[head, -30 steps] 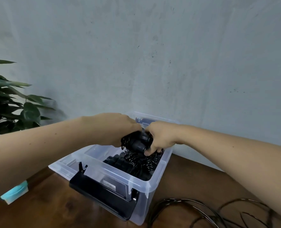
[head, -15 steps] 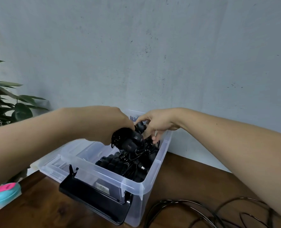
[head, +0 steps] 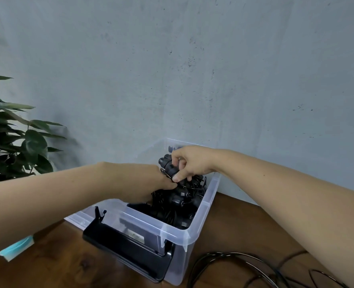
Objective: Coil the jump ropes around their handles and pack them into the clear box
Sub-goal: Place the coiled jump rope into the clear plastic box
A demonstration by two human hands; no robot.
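The clear box (head: 194, 240) stands on the wooden table and holds several coiled black jump ropes (head: 178, 202). My right hand (head: 189, 163) pinches the black handles of a coiled jump rope (head: 167, 164) above the far end of the box. My left hand (head: 147, 183) reaches down into the box among the ropes; its fingers are hidden behind the hand. Loose black jump rope (head: 244, 267) lies uncoiled on the table at the lower right.
A black latch handle (head: 128, 248) hangs on the box's near end. A leafy plant (head: 12, 138) stands at the left, and a teal object (head: 16, 247) shows under my left forearm. A grey wall rises right behind the box.
My left hand has dropped lower into the box. My right hand has taken hold of the handles of the coiled rope. The view has shifted a little.
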